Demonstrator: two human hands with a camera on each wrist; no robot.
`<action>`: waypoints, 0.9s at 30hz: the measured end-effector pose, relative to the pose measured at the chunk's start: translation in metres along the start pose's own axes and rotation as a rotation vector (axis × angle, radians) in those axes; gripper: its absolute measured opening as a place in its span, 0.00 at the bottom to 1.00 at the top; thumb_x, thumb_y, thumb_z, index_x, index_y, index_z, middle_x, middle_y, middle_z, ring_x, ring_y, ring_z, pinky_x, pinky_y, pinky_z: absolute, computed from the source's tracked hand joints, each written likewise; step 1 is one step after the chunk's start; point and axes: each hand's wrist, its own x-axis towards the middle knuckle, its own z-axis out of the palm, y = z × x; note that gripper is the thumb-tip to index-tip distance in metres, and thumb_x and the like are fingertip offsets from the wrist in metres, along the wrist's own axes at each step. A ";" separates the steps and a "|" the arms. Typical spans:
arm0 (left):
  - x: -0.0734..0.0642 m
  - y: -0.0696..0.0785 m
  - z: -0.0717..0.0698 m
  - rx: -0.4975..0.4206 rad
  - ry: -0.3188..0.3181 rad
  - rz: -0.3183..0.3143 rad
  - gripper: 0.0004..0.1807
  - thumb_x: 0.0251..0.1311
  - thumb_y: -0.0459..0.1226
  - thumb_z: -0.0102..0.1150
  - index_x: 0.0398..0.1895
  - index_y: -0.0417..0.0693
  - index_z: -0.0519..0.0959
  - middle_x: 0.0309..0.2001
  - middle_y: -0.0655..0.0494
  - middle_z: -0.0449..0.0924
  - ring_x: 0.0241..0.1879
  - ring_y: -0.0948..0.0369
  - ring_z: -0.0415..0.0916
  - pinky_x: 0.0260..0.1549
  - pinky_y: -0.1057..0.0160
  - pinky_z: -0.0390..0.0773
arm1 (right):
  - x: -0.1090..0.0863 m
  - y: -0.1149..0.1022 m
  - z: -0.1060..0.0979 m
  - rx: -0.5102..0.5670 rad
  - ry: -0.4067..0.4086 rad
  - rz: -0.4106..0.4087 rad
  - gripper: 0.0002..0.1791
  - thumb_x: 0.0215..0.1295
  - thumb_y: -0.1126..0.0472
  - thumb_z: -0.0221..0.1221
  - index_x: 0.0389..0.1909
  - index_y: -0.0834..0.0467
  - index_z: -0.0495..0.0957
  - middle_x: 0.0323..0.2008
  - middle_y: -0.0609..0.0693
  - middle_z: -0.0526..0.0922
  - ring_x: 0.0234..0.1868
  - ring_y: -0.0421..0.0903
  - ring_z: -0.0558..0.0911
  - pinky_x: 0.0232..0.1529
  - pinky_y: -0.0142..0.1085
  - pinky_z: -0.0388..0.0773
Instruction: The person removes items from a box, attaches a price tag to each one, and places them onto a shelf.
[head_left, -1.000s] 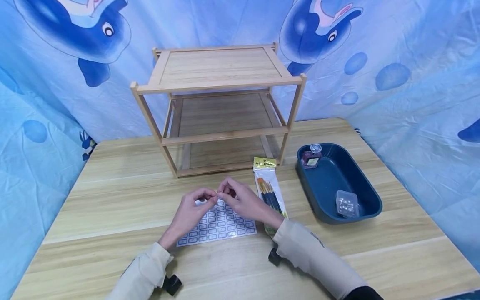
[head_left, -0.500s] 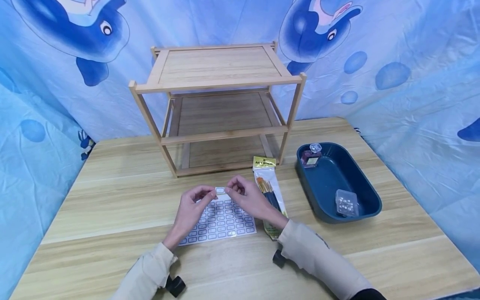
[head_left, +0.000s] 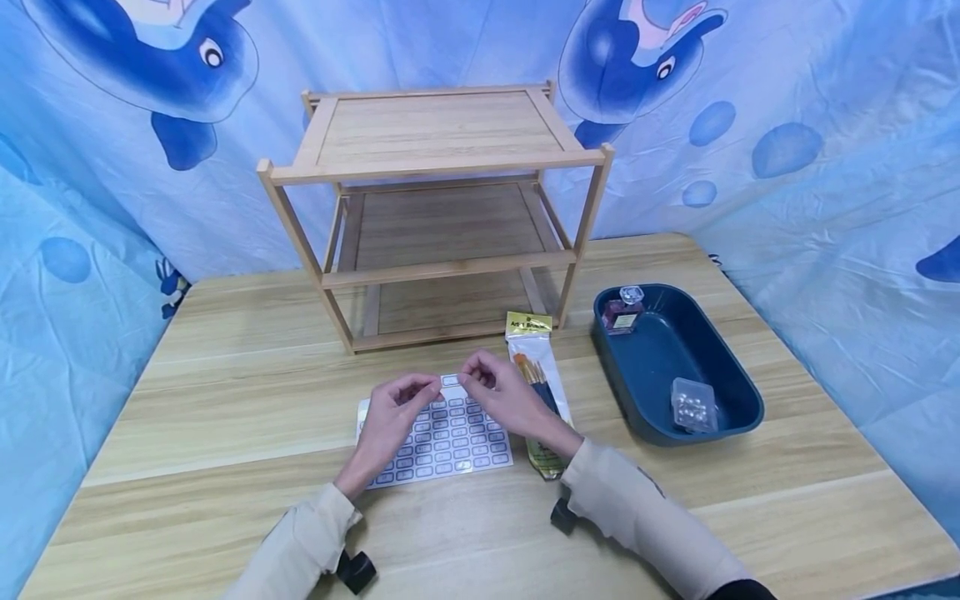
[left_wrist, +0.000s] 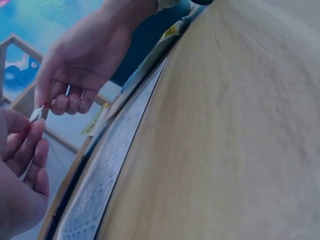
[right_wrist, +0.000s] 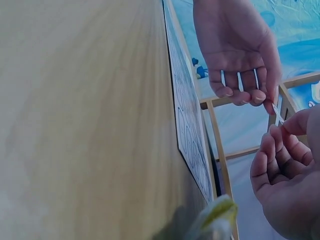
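Observation:
Above a white sheet of blue-bordered sticker labels, both hands meet at one small sticker label. My left hand pinches its left end between thumb and forefinger. At the other end, the thumb and forefinger of my right hand pinch it too. From the left wrist the sticker label appears as a thin pale strip between the fingertips, raised off the table. The right wrist view also has the sticker label stretched between the two hands. The sheet lies flat, partly covered by the hands.
A packet of artist brushes lies right of the sheet, under the right forearm. Farther right, a dark blue basin holds a perfume bottle and a small clear box. Behind stands a three-tier wooden shelf.
The hands were close together over the sheet's top. They drew slightly apart, bringing the sticker label into sight, then shifted a little right with it. The sheet's upper left corner now shows.

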 end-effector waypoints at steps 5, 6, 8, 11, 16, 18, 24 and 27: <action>0.004 0.004 0.007 0.055 0.009 0.027 0.08 0.69 0.32 0.64 0.44 0.35 0.86 0.38 0.43 0.87 0.38 0.49 0.82 0.38 0.66 0.78 | -0.003 0.000 -0.004 -0.026 0.027 -0.014 0.02 0.75 0.67 0.57 0.41 0.61 0.78 0.32 0.47 0.78 0.32 0.42 0.76 0.34 0.32 0.73; 0.006 0.004 0.009 0.074 0.012 0.039 0.08 0.69 0.32 0.64 0.44 0.35 0.86 0.37 0.44 0.87 0.37 0.50 0.81 0.37 0.67 0.78 | -0.004 0.000 -0.005 -0.030 0.032 -0.017 0.02 0.75 0.67 0.57 0.41 0.61 0.78 0.31 0.48 0.78 0.32 0.42 0.75 0.33 0.32 0.73; 0.008 0.004 0.013 0.108 0.020 0.064 0.07 0.69 0.32 0.64 0.42 0.36 0.86 0.35 0.48 0.87 0.35 0.54 0.80 0.35 0.67 0.76 | -0.005 0.001 -0.008 -0.041 0.045 -0.018 0.02 0.74 0.67 0.57 0.40 0.61 0.78 0.31 0.47 0.78 0.31 0.42 0.76 0.32 0.31 0.73; 0.012 0.004 0.018 0.129 0.021 0.093 0.06 0.69 0.32 0.64 0.41 0.37 0.87 0.34 0.50 0.87 0.34 0.58 0.79 0.35 0.67 0.76 | -0.007 0.003 -0.012 -0.059 0.065 -0.017 0.02 0.74 0.68 0.58 0.40 0.61 0.78 0.30 0.47 0.78 0.30 0.42 0.75 0.31 0.31 0.73; 0.016 0.006 0.026 0.111 -0.005 0.099 0.06 0.68 0.31 0.64 0.42 0.37 0.86 0.34 0.48 0.87 0.34 0.56 0.80 0.35 0.67 0.77 | -0.010 0.006 -0.019 -0.042 0.074 -0.004 0.02 0.74 0.68 0.57 0.39 0.62 0.78 0.30 0.48 0.77 0.30 0.43 0.75 0.31 0.31 0.72; 0.018 0.007 0.030 0.114 -0.018 0.096 0.05 0.68 0.31 0.64 0.41 0.37 0.86 0.34 0.49 0.86 0.34 0.56 0.80 0.34 0.67 0.76 | -0.011 0.008 -0.022 -0.034 0.080 -0.001 0.02 0.74 0.68 0.57 0.39 0.61 0.78 0.31 0.48 0.77 0.30 0.44 0.75 0.31 0.31 0.72; 0.025 0.008 0.040 0.167 -0.041 0.108 0.04 0.66 0.31 0.64 0.39 0.39 0.87 0.31 0.56 0.84 0.34 0.59 0.78 0.33 0.67 0.74 | -0.016 0.014 -0.030 -0.060 0.105 0.018 0.03 0.74 0.69 0.57 0.39 0.60 0.77 0.30 0.48 0.77 0.30 0.44 0.75 0.31 0.32 0.72; 0.028 0.007 0.045 0.201 -0.044 0.124 0.04 0.66 0.31 0.65 0.38 0.40 0.87 0.31 0.57 0.84 0.35 0.59 0.78 0.33 0.66 0.74 | -0.018 0.015 -0.033 -0.067 0.122 0.037 0.04 0.73 0.70 0.57 0.38 0.59 0.77 0.30 0.48 0.77 0.30 0.44 0.75 0.31 0.32 0.71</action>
